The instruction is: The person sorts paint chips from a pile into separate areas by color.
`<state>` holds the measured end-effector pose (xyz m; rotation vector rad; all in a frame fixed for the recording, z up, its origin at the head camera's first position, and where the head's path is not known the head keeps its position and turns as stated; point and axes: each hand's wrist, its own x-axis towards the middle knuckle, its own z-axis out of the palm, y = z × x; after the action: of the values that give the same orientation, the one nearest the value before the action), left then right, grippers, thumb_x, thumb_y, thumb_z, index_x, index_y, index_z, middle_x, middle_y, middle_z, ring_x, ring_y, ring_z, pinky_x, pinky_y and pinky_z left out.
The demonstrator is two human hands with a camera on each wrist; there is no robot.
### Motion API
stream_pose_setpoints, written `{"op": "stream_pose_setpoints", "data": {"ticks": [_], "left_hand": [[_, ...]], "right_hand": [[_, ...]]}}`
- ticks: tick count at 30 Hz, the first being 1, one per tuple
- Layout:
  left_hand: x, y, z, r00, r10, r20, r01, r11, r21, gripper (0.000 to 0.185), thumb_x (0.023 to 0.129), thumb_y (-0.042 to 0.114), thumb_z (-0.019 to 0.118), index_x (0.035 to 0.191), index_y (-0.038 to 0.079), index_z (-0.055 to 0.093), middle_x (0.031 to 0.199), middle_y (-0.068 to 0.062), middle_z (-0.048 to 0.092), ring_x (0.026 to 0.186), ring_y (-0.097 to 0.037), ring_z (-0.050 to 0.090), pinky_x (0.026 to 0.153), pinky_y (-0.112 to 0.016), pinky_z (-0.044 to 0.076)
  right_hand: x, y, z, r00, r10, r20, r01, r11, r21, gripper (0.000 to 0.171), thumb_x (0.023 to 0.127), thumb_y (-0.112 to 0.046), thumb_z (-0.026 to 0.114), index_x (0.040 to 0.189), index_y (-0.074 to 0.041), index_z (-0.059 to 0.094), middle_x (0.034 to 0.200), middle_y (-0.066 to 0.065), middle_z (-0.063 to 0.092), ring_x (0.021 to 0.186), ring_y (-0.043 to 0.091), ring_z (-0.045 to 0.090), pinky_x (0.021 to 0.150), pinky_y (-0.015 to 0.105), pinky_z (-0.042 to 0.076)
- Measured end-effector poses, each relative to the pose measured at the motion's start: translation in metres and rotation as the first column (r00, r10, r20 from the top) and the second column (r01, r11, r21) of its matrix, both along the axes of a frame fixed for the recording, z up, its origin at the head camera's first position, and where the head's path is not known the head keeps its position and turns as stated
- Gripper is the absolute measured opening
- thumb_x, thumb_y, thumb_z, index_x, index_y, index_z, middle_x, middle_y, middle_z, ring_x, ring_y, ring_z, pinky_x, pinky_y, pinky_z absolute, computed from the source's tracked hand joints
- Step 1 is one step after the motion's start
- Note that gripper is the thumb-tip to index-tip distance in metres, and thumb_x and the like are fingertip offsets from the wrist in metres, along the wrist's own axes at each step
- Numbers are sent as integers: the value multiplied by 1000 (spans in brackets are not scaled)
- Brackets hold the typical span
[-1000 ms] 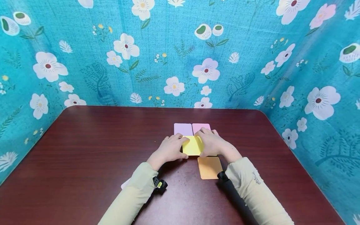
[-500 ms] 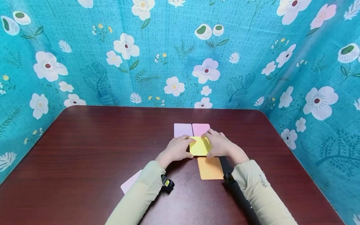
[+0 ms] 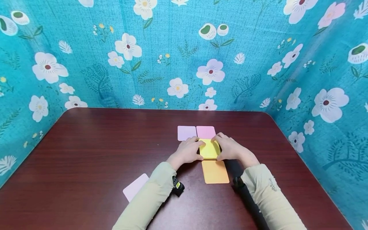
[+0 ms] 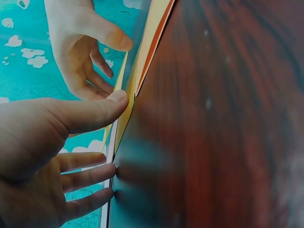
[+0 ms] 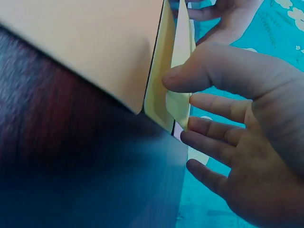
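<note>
A yellow card (image 3: 210, 149) lies on the dark wood table (image 3: 86, 143), just behind an orange card (image 3: 215, 171). My left hand (image 3: 188, 150) holds its left side, thumb at the near edge and fingers at the far edge. On the right side my right hand (image 3: 230, 148) grips it the same way. In the left wrist view my left thumb (image 4: 95, 111) touches the yellow card's edge (image 4: 124, 118). The right wrist view has my right thumb (image 5: 190, 76) pressing on the yellow card (image 5: 159, 85) beside the orange card (image 5: 85, 42).
A lilac card (image 3: 186, 132) and a pink card (image 3: 205, 131) lie side by side just behind the yellow one. A pale pink card (image 3: 135, 191) lies alone at the near left by my left sleeve. Blue floral cloth walls (image 3: 172, 57) close off the back and sides.
Both hands have slid the yellow card to the right, from below the lilac card to below the pink one, in line with the orange card. The pale pink card has come out from behind my sleeve.
</note>
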<state>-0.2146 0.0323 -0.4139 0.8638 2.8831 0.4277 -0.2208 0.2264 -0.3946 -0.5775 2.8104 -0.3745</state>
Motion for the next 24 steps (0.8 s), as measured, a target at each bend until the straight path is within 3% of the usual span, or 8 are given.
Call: {"op": "stream_pose_setpoints", "data": {"ticks": [6, 15, 20, 24], "left_hand": [[2, 4, 0, 1000, 16, 9, -16, 999, -37, 51, 78, 41, 67, 125, 25, 54, 134, -3, 44, 118, -22, 40, 93, -41, 36], [3, 5, 1, 1000, 2, 20, -1, 997, -71, 49, 80, 41, 64, 126, 26, 54, 135, -3, 42, 119, -22, 37, 95, -41, 33], [2, 5, -1, 1000, -3, 27, 5, 998, -65, 50, 80, 41, 64, 126, 25, 54, 135, -4, 42, 120, -22, 37, 96, -42, 33], [2, 3, -2, 999, -15, 29, 16, 999, -42, 49, 81, 41, 64, 126, 24, 55, 134, -5, 42, 120, -23, 38, 96, -40, 33]], "right_hand": [[0, 2, -1, 999, -1, 43, 2, 1000, -17, 64, 61, -15, 80, 117, -7, 51, 117, 11, 44, 95, 27, 48, 84, 46, 44], [1, 2, -1, 999, 6, 45, -5, 1000, -23, 62, 61, -12, 79, 117, -5, 52, 119, 14, 42, 101, 29, 46, 88, 51, 40], [1, 2, -1, 999, 15, 44, -14, 1000, -24, 59, 62, -9, 78, 115, -4, 53, 120, 16, 42, 104, 31, 42, 86, 47, 43], [1, 3, -2, 1000, 20, 10, -20, 1000, -13, 55, 63, -12, 77, 114, -6, 55, 126, 16, 41, 111, 34, 40, 90, 54, 38]]}}
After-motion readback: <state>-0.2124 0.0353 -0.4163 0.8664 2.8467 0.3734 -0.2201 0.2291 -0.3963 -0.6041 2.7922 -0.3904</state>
